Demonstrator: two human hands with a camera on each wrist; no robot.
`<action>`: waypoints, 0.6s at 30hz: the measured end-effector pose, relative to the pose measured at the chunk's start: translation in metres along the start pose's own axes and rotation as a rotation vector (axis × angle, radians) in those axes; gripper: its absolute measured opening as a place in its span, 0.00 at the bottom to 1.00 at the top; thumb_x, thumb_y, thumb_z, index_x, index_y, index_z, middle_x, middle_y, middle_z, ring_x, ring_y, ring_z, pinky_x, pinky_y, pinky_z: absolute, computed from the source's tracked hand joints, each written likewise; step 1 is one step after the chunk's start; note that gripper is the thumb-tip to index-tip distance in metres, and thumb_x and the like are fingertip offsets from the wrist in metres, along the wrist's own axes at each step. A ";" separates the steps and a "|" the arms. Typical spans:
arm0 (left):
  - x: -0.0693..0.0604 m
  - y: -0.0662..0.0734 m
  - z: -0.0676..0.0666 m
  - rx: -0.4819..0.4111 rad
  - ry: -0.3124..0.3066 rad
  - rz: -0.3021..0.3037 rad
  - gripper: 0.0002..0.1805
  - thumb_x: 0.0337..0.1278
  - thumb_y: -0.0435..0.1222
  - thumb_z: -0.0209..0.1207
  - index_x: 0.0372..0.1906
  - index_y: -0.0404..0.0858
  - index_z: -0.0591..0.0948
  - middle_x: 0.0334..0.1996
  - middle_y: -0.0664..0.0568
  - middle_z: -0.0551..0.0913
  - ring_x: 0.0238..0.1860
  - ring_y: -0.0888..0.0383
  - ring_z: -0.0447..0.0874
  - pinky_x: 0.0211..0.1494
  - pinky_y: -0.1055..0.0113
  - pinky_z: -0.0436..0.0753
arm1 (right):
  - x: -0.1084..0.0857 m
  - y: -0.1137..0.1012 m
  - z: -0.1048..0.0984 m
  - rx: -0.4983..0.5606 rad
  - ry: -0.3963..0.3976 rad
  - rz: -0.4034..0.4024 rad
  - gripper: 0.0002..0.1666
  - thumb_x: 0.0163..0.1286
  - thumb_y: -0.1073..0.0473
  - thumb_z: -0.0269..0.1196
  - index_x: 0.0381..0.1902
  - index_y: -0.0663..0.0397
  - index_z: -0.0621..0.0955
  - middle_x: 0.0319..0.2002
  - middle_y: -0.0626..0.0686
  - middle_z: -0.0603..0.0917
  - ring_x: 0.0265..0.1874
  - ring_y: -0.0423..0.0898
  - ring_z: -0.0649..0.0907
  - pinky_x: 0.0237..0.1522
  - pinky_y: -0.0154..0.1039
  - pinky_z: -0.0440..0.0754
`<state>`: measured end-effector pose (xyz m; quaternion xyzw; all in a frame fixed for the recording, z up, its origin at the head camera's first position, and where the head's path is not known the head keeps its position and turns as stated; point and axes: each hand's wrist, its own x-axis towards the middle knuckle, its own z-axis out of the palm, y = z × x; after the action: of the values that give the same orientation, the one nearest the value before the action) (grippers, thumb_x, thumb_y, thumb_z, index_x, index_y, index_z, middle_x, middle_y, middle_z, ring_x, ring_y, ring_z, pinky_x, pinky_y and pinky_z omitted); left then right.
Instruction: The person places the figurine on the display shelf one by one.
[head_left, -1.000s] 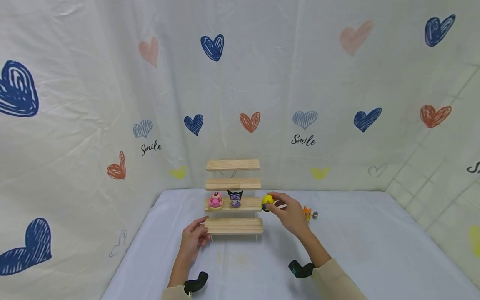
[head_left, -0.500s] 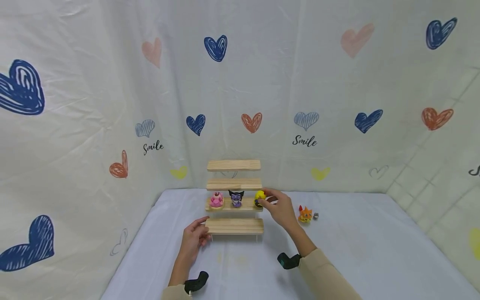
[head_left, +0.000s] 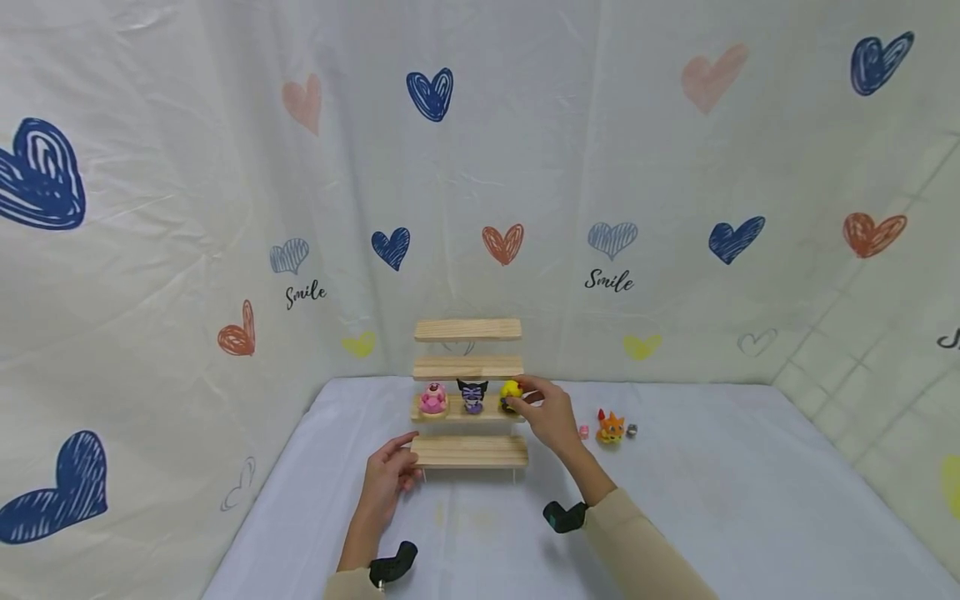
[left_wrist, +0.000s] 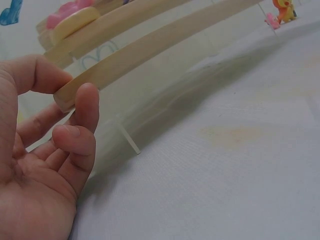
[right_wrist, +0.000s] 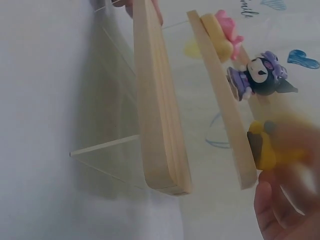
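Note:
A tiered wooden display shelf (head_left: 469, 452) stands on the table. My left hand (head_left: 384, 479) pinches the left end of its lowest plank, seen close in the left wrist view. My right hand (head_left: 551, 417) pinches a yellow figurine (head_left: 510, 393) at the right end of the second plank from the bottom. In the right wrist view the figurine's dark base (right_wrist: 255, 149) is at the plank, but I cannot tell whether it bears its weight there. Left of it on that plank stand a purple-and-black figurine (head_left: 472, 397) and a pink figurine (head_left: 432, 400).
Right of the shelf, an orange fox-like figurine (head_left: 611, 428) sits on the white tablecloth (head_left: 675, 500). A tiny pink piece (head_left: 583, 432) and a tiny grey piece (head_left: 632, 431) flank it. A white curtain (head_left: 555, 167) with printed hearts hangs behind.
My right hand has moved left with the yellow figurine, from beside the shelf to the second plank. The orange figurine and tiny pink piece came into sight. My left hand stayed put.

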<state>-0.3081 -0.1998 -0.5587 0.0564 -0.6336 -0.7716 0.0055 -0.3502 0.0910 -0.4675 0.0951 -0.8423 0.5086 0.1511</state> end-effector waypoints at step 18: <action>0.000 0.001 0.002 0.007 0.011 -0.016 0.27 0.62 0.29 0.57 0.68 0.34 0.75 0.31 0.51 0.82 0.23 0.60 0.78 0.22 0.73 0.72 | 0.002 0.001 0.007 -0.007 -0.001 0.042 0.24 0.66 0.57 0.71 0.60 0.51 0.83 0.50 0.56 0.87 0.44 0.52 0.85 0.41 0.39 0.85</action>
<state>-0.3080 -0.1979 -0.5569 0.0657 -0.6359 -0.7689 0.0027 -0.3542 0.0852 -0.4709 0.0768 -0.8460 0.5087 0.1404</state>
